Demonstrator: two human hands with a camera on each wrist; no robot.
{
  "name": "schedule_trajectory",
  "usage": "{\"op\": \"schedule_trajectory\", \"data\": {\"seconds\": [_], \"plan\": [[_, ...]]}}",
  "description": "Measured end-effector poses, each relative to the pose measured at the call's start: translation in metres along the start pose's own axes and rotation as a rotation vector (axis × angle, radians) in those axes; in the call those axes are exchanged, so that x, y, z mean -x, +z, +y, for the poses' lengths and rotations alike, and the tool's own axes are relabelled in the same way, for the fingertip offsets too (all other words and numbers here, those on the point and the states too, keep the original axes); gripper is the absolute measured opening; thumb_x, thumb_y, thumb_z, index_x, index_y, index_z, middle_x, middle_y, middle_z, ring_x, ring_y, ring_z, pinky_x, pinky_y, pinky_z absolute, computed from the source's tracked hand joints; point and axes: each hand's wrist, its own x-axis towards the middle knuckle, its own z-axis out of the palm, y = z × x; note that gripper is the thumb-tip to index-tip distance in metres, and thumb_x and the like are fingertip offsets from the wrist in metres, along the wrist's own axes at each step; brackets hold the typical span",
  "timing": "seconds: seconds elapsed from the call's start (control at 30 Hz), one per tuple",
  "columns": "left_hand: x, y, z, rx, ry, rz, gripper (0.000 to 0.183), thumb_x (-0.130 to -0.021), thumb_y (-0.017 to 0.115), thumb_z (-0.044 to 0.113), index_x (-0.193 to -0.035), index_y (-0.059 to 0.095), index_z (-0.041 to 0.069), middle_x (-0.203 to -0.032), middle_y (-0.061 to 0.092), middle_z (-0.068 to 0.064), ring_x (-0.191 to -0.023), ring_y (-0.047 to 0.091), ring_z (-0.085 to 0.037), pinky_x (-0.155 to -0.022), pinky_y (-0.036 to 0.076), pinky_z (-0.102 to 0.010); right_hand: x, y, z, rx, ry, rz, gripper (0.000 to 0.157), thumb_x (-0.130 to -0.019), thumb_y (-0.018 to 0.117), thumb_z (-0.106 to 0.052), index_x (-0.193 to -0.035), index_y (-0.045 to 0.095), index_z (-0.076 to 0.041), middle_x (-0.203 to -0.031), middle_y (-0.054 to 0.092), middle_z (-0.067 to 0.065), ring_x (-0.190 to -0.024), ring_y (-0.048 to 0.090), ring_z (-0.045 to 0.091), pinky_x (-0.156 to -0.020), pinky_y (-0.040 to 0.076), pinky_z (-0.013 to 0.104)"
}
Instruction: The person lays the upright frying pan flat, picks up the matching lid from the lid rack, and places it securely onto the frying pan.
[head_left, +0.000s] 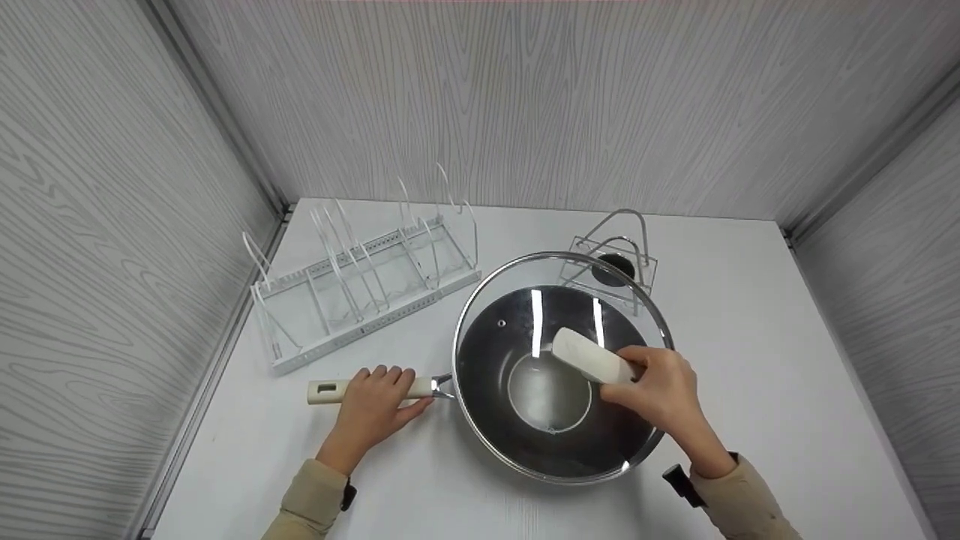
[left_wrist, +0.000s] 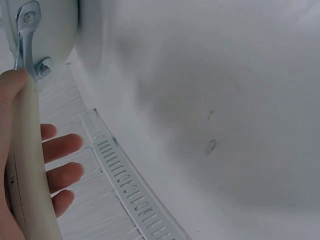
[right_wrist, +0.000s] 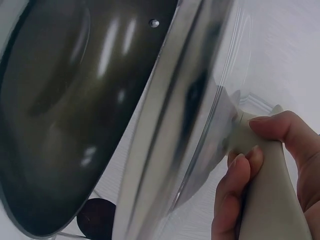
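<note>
A deep frying pan (right_wrist: 55, 130), dark inside and pale outside, sits in front of me in the head view. My left hand (head_left: 373, 401) grips its cream handle (head_left: 421, 388), thumb along one side and fingers round the other. With thumb and fingers, my right hand (head_left: 660, 386) holds the cream upright handle (head_left: 589, 355) of a glass lid (head_left: 551, 307) with a metal rim. From above, the lid overlaps the pan. In the right wrist view the lid stands apart from the pan's rim, with a gap between them.
A white wire rack (head_left: 397, 321) with upright dividers stands at the back left. Behind the lid is a small wire stand (head_left: 626, 213) with a dark round piece (head_left: 615, 268). Wood-grain panels (head_left: 495, 105) enclose the white table (head_left: 750, 337) at the back and sides.
</note>
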Motion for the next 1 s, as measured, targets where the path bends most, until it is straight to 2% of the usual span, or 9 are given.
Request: {"op": "schedule_trajectory", "data": {"seconds": [0.4, 0.7, 1.0], "plan": [[0.000, 0.000, 0.001, -0.011, -0.010, -0.010, 0.044, -0.081, 0.062, 0.054, -0.088, 0.057, 0.010, -0.072, 0.060, -0.004, -0.064, 0.058, -0.024, -0.054, 0.045, -0.039, -0.011, 0.019, 0.013, 0.015, 0.026, -0.089, 0.031, -0.051, 0.078, -0.024, -0.081, 0.073, -0.019, -0.064, 0.062, -0.010, -0.058, 0.046, 0.014, -0.053, 0.034, 0.030], [-0.001, -0.003, 0.003, -0.005, -0.012, -0.037, 0.044, -0.082, 0.062, 0.053, -0.086, 0.055, 0.010, -0.071, 0.059, -0.004, -0.062, 0.056, -0.023, -0.054, 0.044, -0.038, -0.013, 0.028, 0.019, 0.047, 0.039, -0.122, 0.021, -0.050, 0.074, -0.024, -0.069, 0.067, -0.022, -0.055, 0.048, -0.009, -0.054, 0.041, 0.014, -0.049, 0.031, 0.030], [0.000, -0.003, 0.002, -0.017, -0.010, -0.014, 0.045, -0.080, 0.064, 0.054, -0.086, 0.056, 0.010, -0.071, 0.059, -0.004, -0.063, 0.057, -0.024, -0.053, 0.043, -0.039, -0.014, 0.034, 0.022, 0.053, 0.076, -0.150, 0.024, -0.050, 0.074, -0.024, -0.072, 0.069, -0.019, -0.057, 0.052, -0.008, -0.055, 0.042, 0.015, -0.050, 0.032, 0.030]]}}
